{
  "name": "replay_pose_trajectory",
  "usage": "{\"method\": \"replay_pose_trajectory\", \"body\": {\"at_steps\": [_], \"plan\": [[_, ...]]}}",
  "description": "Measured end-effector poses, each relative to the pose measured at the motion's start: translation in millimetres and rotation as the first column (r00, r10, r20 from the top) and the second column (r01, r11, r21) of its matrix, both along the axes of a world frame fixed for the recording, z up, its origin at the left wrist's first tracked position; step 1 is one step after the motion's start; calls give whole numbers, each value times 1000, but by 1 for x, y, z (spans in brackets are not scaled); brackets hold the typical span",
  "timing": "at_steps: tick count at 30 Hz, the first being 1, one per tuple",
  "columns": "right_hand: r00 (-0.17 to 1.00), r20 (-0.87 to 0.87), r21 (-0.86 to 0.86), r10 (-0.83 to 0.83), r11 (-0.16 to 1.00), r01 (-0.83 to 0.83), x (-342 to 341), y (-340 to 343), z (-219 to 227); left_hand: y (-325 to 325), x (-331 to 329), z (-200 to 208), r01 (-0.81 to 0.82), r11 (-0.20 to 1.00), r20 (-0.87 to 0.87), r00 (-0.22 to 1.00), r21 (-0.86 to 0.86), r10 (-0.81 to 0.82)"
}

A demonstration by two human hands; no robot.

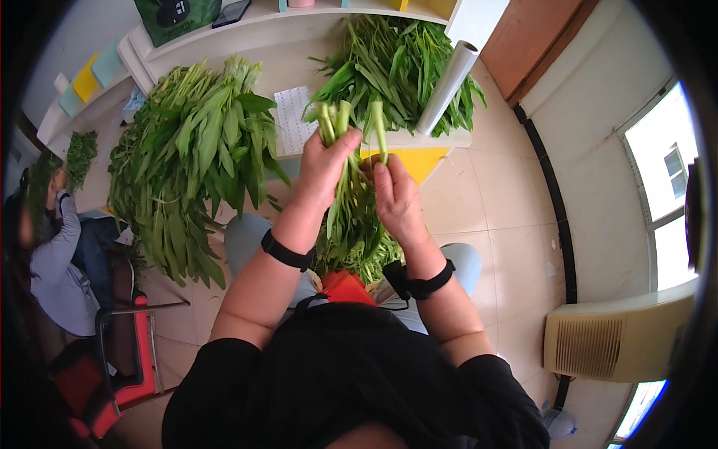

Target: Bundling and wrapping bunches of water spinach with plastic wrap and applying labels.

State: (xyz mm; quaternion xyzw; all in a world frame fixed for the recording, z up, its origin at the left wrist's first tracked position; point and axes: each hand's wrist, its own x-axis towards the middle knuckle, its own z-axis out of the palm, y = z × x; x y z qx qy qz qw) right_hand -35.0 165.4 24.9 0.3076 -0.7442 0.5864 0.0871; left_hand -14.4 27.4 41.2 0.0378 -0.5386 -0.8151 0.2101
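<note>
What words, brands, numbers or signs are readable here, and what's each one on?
None that I can quote reliably.
Dark green printed bag at the top left: lettering beneath a dark figure, too blurred to quote.
White rectangular paper sheet on the pale desk: rows of tiny printed marks, too small to read.

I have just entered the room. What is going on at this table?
A person is handling leafy greens. The left hand grips a bunch of stalks, ends up, leaves hanging down. The right hand holds a thick stalk beside it. Two large heaps of greens, left and right, lie on the table. At far left, another person sits.
</note>
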Motion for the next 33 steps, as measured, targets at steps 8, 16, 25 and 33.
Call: {"method": "replay_pose_trajectory", "body": {"at_steps": [8, 16, 25, 33], "plan": [[992, 128, -64, 6, 998, 2, -14, 37, 20, -29, 9, 8, 1, 996, 5, 1000, -84, 0], [998, 26, -39, 63, 997, -62, -12, 16, 8, -4, 20, 13, 276, 961, 44, 961, -31, -275], [968, 144, -63, 205, 978, -198, 7, 6, 10, 12, 21, 24, 161, 985, 26, 987, -58, -159], [983, 83, 112, 162, 979, -171, 12, 5, 12, 14, 25, 27, 170, 973, -20, 984, -154, -175]]}}
